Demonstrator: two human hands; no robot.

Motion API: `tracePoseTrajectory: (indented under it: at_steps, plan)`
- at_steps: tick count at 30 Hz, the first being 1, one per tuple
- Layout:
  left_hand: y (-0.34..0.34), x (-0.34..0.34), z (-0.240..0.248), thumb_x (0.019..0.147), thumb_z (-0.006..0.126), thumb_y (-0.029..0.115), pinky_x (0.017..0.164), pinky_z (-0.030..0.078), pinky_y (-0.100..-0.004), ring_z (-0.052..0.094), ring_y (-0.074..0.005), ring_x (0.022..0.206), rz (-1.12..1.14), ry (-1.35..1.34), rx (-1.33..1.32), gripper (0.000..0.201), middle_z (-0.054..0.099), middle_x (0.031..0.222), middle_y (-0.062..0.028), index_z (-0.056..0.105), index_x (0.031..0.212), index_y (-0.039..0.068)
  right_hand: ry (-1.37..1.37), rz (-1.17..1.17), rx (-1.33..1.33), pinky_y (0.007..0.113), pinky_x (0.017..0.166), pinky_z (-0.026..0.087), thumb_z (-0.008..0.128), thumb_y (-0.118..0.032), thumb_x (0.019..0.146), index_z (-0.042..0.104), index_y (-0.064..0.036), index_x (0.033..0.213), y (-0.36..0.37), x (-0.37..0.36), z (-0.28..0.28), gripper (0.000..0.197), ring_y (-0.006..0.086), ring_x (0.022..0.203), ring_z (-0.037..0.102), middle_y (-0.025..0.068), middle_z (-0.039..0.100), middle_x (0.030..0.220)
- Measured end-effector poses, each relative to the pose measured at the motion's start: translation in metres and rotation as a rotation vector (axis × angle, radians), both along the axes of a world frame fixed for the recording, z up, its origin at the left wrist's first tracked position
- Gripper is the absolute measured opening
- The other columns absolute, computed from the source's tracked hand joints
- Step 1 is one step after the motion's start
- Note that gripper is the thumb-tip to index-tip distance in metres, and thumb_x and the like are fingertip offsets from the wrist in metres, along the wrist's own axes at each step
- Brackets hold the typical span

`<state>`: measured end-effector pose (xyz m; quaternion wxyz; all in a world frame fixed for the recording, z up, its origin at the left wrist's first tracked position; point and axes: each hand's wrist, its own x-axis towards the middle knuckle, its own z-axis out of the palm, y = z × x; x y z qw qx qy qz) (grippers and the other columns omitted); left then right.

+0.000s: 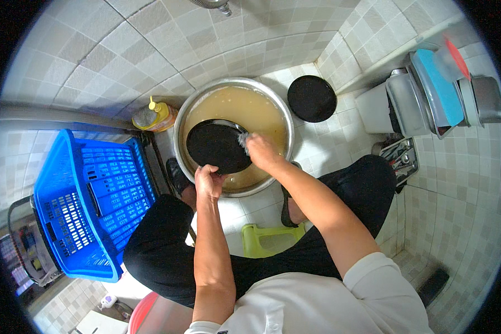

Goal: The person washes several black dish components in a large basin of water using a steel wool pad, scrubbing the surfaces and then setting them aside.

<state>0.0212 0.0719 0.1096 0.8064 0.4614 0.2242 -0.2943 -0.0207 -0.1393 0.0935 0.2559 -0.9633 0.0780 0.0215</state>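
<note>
A black round plate (214,146) is tilted over a wide metal basin (289,136) of cloudy, yellowish-brown water. My left hand (209,181) grips its near edge, thumb on top and the other fingers mostly hidden beneath. At the plate's right edge, my right hand (263,151) is closed around a grey scrubber (243,141) that looks like steel wool and presses against the rim. Whether the plate's underside touches the water I cannot tell. Another black round plate (312,98) lies on the tiled floor, right of the basin.
Left of the basin stands a yellow pump bottle (162,116), with a large blue basket (103,206) nearer me. On the right are stacked metal pans and tubs (409,103) and a tray of utensils (401,160). A green stool (267,240) shows beneath me. Tiled walls close in the far side.
</note>
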Motion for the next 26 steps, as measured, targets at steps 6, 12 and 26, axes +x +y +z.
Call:
tracePoseTrajectory:
  at_steps: [6, 12, 26]
  plan:
    - [0.006, 0.008, -0.02, 0.075, 0.048, 0.0, 0.088, 0.055, -0.0626, 0.058, -0.0405, 0.111, -0.019, 0.134, -0.058, 0.052, 0.056, 0.123, -0.0198, 0.048, 0.127, -0.004, -0.025, -0.577, 0.254, 0.05, 0.085, 0.05, 0.06, -0.003, 0.078, 0.067, 0.0004, 0.097, -0.01, 0.012, -0.021, 0.02, 0.0437, 0.095, 0.064, 0.0255, 0.067, 0.099]
    - [0.011, 0.005, -0.063, 0.075, 0.048, -0.001, 0.092, 0.052, -0.0644, 0.056, -0.0446, 0.115, 0.077, 0.287, -0.094, 0.047, 0.055, 0.126, -0.0223, 0.051, 0.121, -0.008, 0.139, -0.841, 0.56, 0.04, 0.078, 0.052, 0.065, -0.009, 0.083, 0.067, 0.0008, 0.103, -0.005, 0.018, -0.051, 0.022, 0.0283, 0.089, 0.068, 0.0171, 0.07, 0.092]
    - [-0.015, -0.007, -0.085, 0.089, 0.045, -0.001, 0.097, 0.045, -0.0712, 0.049, -0.0459, 0.124, 0.205, 0.45, 0.143, 0.048, 0.048, 0.136, -0.0243, 0.039, 0.136, -0.005, 0.323, -0.823, 0.69, 0.042, 0.089, 0.049, 0.067, -0.016, 0.086, 0.058, -0.0006, 0.117, -0.006, 0.011, -0.053, 0.036, 0.0284, 0.101, 0.066, 0.0216, 0.066, 0.11]
